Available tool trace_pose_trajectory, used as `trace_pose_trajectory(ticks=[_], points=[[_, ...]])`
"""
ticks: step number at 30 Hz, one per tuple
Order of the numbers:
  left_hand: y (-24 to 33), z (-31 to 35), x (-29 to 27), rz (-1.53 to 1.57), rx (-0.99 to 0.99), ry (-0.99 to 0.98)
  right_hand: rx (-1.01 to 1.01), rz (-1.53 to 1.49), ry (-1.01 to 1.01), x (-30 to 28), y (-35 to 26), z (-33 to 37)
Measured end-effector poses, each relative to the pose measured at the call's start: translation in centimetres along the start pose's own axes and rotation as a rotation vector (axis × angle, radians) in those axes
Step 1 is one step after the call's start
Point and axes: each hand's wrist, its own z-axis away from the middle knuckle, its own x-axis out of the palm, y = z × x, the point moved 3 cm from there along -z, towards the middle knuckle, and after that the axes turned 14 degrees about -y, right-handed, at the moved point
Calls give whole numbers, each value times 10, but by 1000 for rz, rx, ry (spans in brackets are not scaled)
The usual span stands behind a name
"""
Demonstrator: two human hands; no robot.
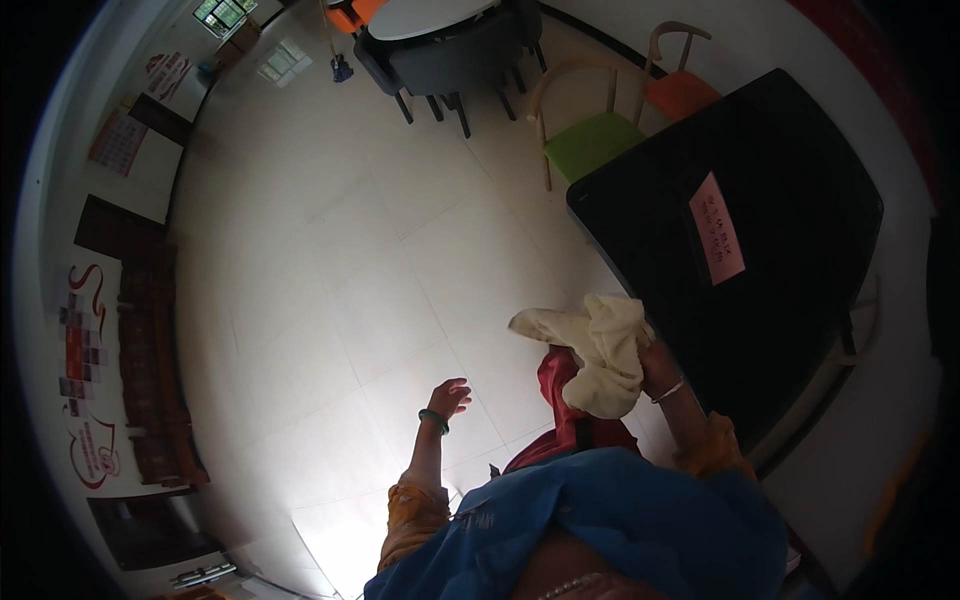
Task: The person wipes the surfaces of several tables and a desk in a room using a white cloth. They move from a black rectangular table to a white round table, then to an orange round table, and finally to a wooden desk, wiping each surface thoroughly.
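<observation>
My right hand (657, 368) is closed on a crumpled cream-coloured cloth (608, 350), held beside the near left edge of the black table (790, 170). The cloth hangs in loose folds, one end sticking out to the left, over my red trouser leg. Part of that hand is hidden behind the fabric. My left hand (452, 397) is out over the pale floor with nothing in it, its fingers loosely bent and apart. A dark green bangle circles that wrist.
A pink sign (718, 230) stands on the black table. Behind it are a green-seated chair (592, 145) and an orange-seated chair (680, 93). Dark grey chairs (450, 70) surround a round white table (420, 17) at the back. Dark wooden furniture (155, 370) lines the left wall.
</observation>
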Motion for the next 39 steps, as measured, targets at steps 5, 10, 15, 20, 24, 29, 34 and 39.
trace_pose_trajectory(ticks=[5, 10, 15, 20, 24, 29, 34, 39], points=[[129, -53, -68, -119, 218, -45, 288, 158, -87, 15, 4, -116], [171, -85, -217, -55, 142, 127, -82, -670, -108, 48, -26, -264], [127, -84, -355, 205, -156, 384, 13, -565, -56, 60, -49, -447], [75, -57, -414, 587, -248, 508, -4, -514, 25, 65, -82, -616], [25, -74, -469, 765, -426, 494, -67, -419, 160, 48, -113, -760], [92, -133, -571, 767, -419, 464, -255, -248, 304, 23, -205, -864], [268, -229, -742, 553, -333, 415, -643, 507, 859, 41, -353, -885], [528, -342, -901, 239, -146, 441, -836, 1211, 1263, 102, -468, -908]])
